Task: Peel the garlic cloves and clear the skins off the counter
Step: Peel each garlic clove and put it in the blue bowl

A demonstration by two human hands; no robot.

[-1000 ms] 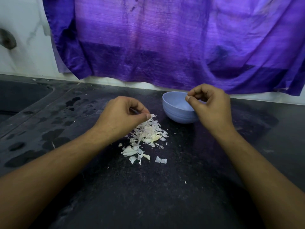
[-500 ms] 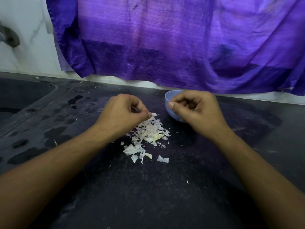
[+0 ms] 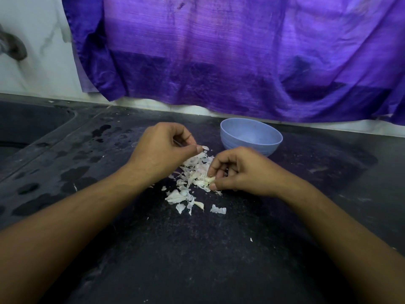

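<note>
A pile of white garlic skins lies on the dark counter in the middle of the view. My right hand is down at the pile's right edge, and its thumb and fingertips pinch a pale garlic clove. My left hand hovers over the pile's upper left with its fingers curled; its thumb and forefinger pinch a scrap of skin. A light blue bowl stands just behind my right hand; what it holds is hidden from here.
A purple cloth hangs down the back wall to the counter's rear edge. A sink is sunk into the counter at far left, with a tap above it. Wet patches mark the counter left of the pile.
My right hand has come down from the bowl's rim to the pile and taken hold of a clove. The bowl is now uncovered. My left hand has barely moved.
</note>
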